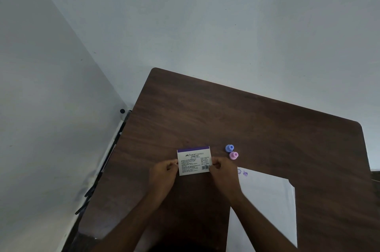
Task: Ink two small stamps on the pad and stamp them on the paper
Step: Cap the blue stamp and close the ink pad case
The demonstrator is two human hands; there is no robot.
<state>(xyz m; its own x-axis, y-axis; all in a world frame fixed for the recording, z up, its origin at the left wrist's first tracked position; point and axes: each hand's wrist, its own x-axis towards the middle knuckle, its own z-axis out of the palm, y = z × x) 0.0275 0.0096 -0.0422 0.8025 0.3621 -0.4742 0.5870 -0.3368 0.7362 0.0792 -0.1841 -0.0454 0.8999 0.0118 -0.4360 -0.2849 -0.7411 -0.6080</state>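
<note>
A white stamp pad box [194, 160] with a purple top band and printed text lies on the brown table [226, 120]. My left hand [164, 171] pinches its left edge and my right hand [221, 169] pinches its right edge. The box is shut. To its right stand two small stamps, a blue stamp [229, 148] and a pink stamp [233, 155], touching each other. A white paper [267, 206] lies at the lower right, with two small purple stamp marks [242, 173] near its top left corner. My right forearm covers part of the paper.
The table stands in a corner between two pale walls. Its left edge runs close to the left wall, with dark metal frame parts [115, 145] in the gap. Bare tabletop stretches behind the box and stamps.
</note>
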